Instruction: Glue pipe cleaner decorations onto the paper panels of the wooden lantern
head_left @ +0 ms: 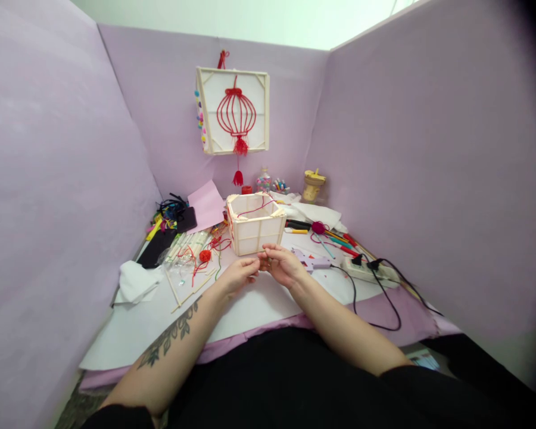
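Observation:
My left hand (242,275) and my right hand (282,263) meet in the middle, fingertips pinched close together. Whatever is between them is too small to make out. Just beyond them stands a white box-shaped lantern (255,233) framed with pale sticks, its top uncovered. A dark red cord (255,210) lies across its upper rim. To the right of my right hand lies a pale purple glue gun (311,260), partly hidden behind the wrist. Left of my left hand are a red yarn ball (205,255) and loose thin sticks (192,293).
A finished-looking lantern (236,113) with a red tassel hangs on the back wall. At right lie a power strip (370,271) with black cables and a magenta yarn ball (318,227). At left are a white cloth (137,282) and a black phone-like slab (186,219). Purple panels enclose three sides.

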`<state>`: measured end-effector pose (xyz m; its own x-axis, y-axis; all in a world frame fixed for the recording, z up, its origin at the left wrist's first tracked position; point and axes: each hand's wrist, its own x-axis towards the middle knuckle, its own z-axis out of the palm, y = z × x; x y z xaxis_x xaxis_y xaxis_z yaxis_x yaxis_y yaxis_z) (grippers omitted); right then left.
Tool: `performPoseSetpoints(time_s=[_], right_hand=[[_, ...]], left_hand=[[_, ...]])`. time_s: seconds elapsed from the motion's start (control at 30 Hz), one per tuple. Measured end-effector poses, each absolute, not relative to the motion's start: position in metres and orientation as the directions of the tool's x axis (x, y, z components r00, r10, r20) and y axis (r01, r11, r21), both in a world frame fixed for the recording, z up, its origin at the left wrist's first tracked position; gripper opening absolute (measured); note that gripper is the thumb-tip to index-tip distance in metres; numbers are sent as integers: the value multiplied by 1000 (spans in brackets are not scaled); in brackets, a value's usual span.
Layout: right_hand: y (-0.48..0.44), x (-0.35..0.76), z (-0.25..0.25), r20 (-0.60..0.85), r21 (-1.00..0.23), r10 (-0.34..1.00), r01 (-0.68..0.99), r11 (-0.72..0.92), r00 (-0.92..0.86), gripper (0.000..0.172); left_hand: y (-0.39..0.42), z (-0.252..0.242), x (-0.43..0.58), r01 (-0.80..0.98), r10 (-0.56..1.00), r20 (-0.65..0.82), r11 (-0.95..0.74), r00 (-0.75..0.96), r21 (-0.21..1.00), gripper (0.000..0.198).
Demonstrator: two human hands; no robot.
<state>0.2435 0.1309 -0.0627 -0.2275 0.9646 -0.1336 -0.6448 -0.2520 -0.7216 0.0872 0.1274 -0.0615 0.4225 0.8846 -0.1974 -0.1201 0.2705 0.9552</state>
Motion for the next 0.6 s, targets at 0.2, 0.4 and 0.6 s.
performPoseSetpoints(time_s=[0.2, 0.4, 0.6], right_hand=[[127, 244, -58, -116, -734, 972, -642, -222, -204, 27], [127, 237, -62, -96, -739, 976, -643, -203, -198, 29], [129, 237, -65, -88, -739, 981, -649, -181, -173, 30]], left_hand=[[133, -63, 86, -136, 936, -145, 197, 322, 971, 45], [130, -61, 93, -141, 949, -145, 190, 279, 972, 42], [126, -60, 98, -166, 959, -149, 192, 242, 967, 43]])
